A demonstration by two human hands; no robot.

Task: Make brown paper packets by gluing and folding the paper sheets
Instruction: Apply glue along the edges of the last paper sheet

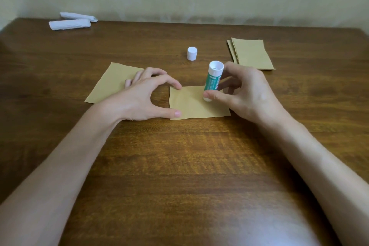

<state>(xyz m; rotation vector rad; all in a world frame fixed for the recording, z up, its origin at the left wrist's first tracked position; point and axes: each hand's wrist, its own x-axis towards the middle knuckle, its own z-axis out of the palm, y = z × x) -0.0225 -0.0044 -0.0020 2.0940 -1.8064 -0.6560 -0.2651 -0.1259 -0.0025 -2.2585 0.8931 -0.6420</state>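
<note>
A small brown paper sheet lies flat on the wooden table in front of me. My left hand presses its left edge with forefinger and thumb tips spread apart. My right hand grips an uncapped green and white glue stick, held nearly upright over the sheet's far right part. A second brown sheet lies to the left, partly under my left hand's other fingers.
The glue stick's white cap stands behind the sheets. A stack of brown sheets lies at the back right. Two white paper rolls rest at the far left corner near the wall.
</note>
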